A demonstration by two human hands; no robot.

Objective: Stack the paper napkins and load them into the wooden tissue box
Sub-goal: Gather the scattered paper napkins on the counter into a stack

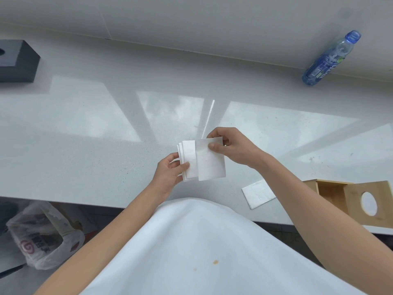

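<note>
My left hand (169, 174) grips a small stack of white paper napkins (188, 160) by its lower left edge, above the counter. My right hand (231, 146) pinches the top of a single white napkin (210, 161) that overlaps the right side of the stack. One more folded napkin (258, 193) lies flat on the counter near the front edge. The wooden tissue box (331, 191) stands at the right front with its lid (380, 201), which has a round hole, leaning at its right side.
The pale grey counter (85, 135) runs along a white wall. A dark grey block (14, 60) sits at the far left. A blue plastic bottle (331, 58) stands at the back right. Below the counter edge at left is a plastic bag (44, 235) on the floor.
</note>
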